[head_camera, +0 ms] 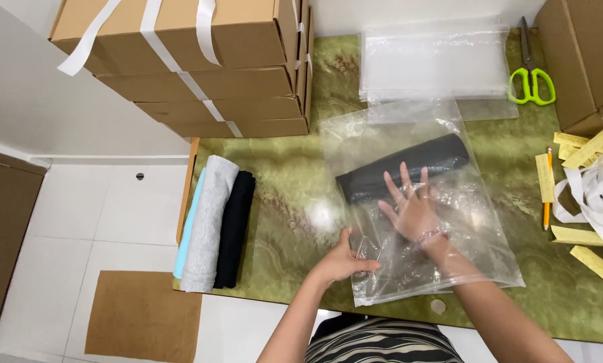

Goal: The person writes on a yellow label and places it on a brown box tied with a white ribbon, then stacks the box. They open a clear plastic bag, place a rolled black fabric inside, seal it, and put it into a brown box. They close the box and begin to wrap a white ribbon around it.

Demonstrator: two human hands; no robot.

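A clear plastic bag lies on the green marbled table. A rolled dark grey garment sits deep inside it. My right hand is inside the bag up to the forearm, fingers spread, just short of the roll. My left hand pinches the bag's open edge at the near left corner.
Three rolled garments, light blue, grey and black, lie at the table's left edge. Stacked cardboard boxes stand at the back left, spare clear bags and green scissors at the back, yellow strips and white tape right.
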